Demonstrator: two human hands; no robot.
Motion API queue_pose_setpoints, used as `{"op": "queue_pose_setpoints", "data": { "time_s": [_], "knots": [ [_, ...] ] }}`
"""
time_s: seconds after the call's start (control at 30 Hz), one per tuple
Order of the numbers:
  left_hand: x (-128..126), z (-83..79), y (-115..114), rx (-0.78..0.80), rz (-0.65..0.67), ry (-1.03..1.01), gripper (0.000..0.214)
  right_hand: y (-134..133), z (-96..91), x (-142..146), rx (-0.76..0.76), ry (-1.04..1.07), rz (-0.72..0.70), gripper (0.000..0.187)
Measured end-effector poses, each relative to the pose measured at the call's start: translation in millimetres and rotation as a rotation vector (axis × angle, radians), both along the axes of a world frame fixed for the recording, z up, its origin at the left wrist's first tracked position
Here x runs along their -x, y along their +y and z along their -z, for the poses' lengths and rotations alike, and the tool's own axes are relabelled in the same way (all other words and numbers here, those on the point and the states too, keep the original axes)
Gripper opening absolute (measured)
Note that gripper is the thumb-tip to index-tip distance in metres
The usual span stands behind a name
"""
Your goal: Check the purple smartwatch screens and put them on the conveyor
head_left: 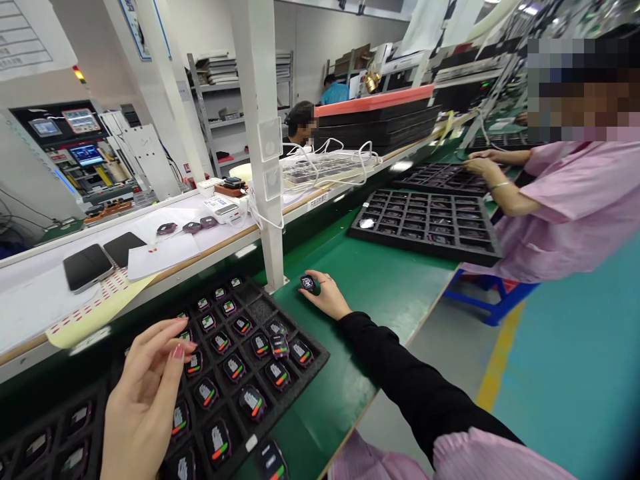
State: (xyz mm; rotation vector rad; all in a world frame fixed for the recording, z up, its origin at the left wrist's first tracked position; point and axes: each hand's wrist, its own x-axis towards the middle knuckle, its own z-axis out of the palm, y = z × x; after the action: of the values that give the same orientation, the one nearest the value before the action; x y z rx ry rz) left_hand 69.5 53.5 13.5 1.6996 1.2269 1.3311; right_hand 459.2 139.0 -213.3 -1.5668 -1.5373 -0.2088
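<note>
My right hand pinches a small dark smartwatch body between thumb and fingers. A lit watch face shows on it, above the green bench mat. My left hand hovers over the left part of a black foam tray, its fingers loosely bent and apart, with no object visible in them. Several smartwatch bodies sit in the tray's compartments, their screens lit with green and orange bars. One watch lies tilted across a divider. Another watch rests on the mat by the tray's near edge.
A second foam tray of watches lies further along the bench. A co-worker in a pink sleeve handles something beyond it. A white post rises behind my right hand. The shelf holds phones, papers and cables.
</note>
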Motion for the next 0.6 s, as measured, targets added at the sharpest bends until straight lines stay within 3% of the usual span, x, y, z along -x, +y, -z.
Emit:
{"op": "queue_pose_setpoints", "data": {
  "time_s": [0.27,0.5,0.6],
  "knots": [
    [-0.5,-1.0,1.4,-0.034,0.027,0.050,0.033,1.7,5.2,-2.2,0.085,0.004,-0.011,0.050],
    [-0.2,-1.3,4.0,-0.049,0.038,0.093,0.030,2.6,12.8,-4.2,0.182,0.026,0.097,0.064],
    [-0.1,0.1,5.2,-0.039,0.057,0.119,0.029,3.2,11.0,-3.0,0.214,0.024,0.121,0.051]
  ]
}}
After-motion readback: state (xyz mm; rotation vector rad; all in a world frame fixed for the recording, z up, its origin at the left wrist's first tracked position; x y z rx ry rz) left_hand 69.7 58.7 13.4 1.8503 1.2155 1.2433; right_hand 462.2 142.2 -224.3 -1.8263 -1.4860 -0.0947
